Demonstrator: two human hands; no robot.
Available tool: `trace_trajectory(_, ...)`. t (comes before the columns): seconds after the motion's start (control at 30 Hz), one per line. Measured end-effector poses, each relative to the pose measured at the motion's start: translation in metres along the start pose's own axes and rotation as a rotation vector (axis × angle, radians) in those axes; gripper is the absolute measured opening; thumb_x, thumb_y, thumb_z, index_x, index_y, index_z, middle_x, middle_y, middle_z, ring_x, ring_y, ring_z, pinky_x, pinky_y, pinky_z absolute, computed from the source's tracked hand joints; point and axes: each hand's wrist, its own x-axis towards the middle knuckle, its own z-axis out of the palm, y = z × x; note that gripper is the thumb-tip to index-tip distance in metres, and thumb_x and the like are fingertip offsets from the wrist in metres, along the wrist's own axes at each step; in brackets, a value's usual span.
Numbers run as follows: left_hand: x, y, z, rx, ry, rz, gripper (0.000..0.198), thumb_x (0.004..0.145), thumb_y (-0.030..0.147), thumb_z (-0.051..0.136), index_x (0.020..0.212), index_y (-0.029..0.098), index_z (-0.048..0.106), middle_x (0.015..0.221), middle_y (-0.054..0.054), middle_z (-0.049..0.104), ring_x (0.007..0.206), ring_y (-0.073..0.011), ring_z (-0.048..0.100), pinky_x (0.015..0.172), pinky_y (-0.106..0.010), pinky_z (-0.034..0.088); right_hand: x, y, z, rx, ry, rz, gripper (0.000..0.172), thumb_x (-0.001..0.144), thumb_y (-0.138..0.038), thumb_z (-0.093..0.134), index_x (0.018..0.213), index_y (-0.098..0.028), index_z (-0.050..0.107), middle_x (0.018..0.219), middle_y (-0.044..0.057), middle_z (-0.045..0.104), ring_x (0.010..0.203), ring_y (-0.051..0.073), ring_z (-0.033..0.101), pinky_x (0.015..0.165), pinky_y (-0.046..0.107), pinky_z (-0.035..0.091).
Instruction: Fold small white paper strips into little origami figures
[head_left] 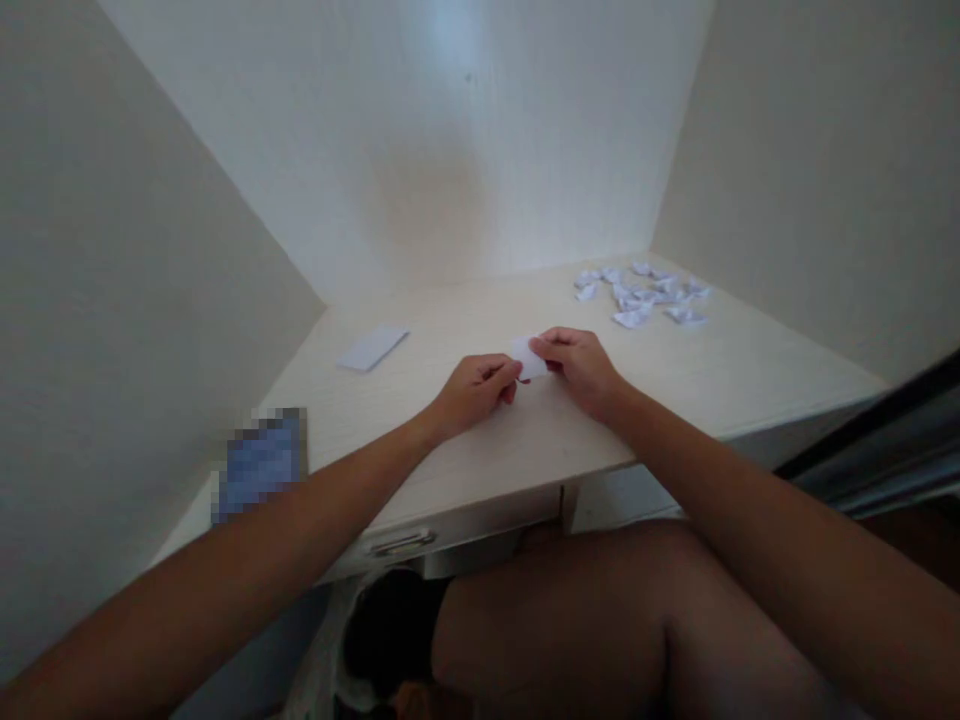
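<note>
Between my two hands, just above the desk top, is a small square of white paper (529, 358). My left hand (480, 388) pinches its left edge between thumb and fingers. On the opposite side, my right hand (577, 365) grips the upper right part, thumb on top. The paper looks fairly flat; any folds in it are too small to tell. Beyond my right hand lies a loose group of folded white paper pieces (634, 315), several of them. A stack of white paper sheets (373, 348) rests on the desk to the left of my hands.
The pale desk (465, 470) is bounded by a back wall (450, 150) and side walls. A pixelated blue item (262, 465) sits at its left edge. Below the front edge is a drawer handle (403, 543), close above my legs (555, 620).
</note>
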Motion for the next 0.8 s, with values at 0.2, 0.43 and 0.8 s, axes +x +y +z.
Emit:
trace_trajectory(0.2, -0.003, 0.009, 0.004, -0.068, -0.003, 0.087, 0.036, 0.105, 0.038, 0.059, 0.077, 0.016, 0.066, 0.065, 0.004, 0.06, 0.056, -0.0118, 0.053, 0.059, -0.026, 0.046, 0.005, 0.007, -0.005, 0.068, -0.029, 0.024, 0.028, 0.096, -0.041, 0.076, 0.112, -0.018, 0.073, 0.109, 0.007, 0.073, 0.091, 0.02, 0.07, 0.079, 0.036, 0.061)
trace_trajectory(0.43, -0.011, 0.012, 0.01, -0.125, 0.068, 0.08, 0.034, 0.101, 0.036, 0.056, 0.073, 0.018, 0.064, 0.063, 0.002, 0.062, 0.058, -0.011, 0.052, 0.061, -0.025, 0.041, -0.001, 0.009, -0.007, 0.111, -0.003, 0.121, 0.028, 0.069, -0.043, 0.097, 0.073, -0.024, 0.076, 0.068, 0.0, 0.063, 0.063, 0.015, 0.054, 0.053, 0.028, 0.044)
trace_trajectory(0.8, -0.017, 0.02, 0.009, -0.143, 0.127, 0.03, 0.039, 0.101, 0.034, 0.055, 0.065, 0.021, 0.056, 0.054, 0.003, 0.056, 0.053, -0.0124, 0.049, 0.057, -0.026, 0.04, -0.003, 0.013, -0.002, 0.127, 0.065, 0.254, 0.03, 0.065, -0.046, 0.097, 0.074, -0.023, 0.079, 0.061, 0.002, 0.064, 0.053, 0.016, 0.049, 0.048, 0.03, 0.036)
